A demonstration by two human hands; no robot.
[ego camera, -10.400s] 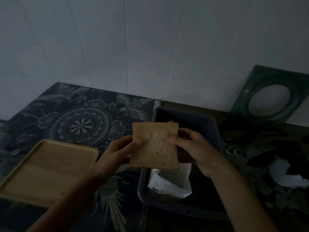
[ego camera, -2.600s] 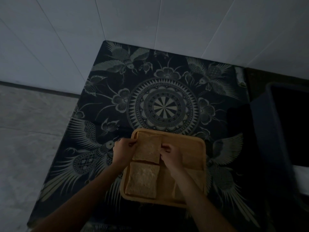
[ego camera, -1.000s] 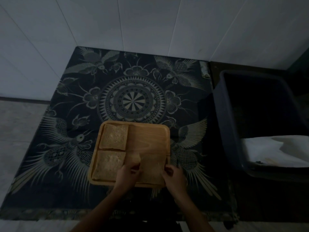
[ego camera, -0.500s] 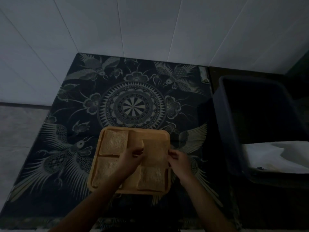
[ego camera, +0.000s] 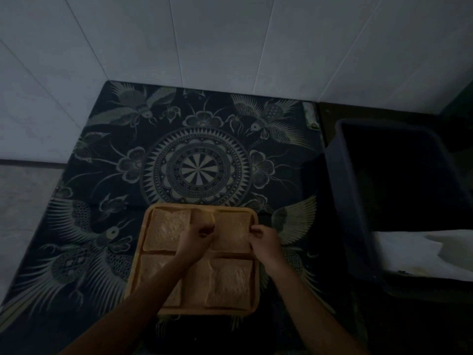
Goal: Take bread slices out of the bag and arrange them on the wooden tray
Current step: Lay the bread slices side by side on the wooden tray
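Both forearms reach forward over the wooden tray [ego camera: 252, 311] on the patterned desk [ego camera: 102, 175]. Two bread slices lie in its near half, one [ego camera: 229, 283] clear. Beyond, the left hand [ego camera: 194, 239] and right hand [ego camera: 263, 240] pinch opposite edges of the far-right slice [ego camera: 231, 230], each grip nearly closed. Another far-left slice [ego camera: 166, 230] lies beside it.

Looking down at tabletop [ego camera: 102, 252], dark cloth with bird and mandala print. I see wooden tray [ego camera: 202, 310] on near part, dark bin [ego camera: 340, 201] at right.
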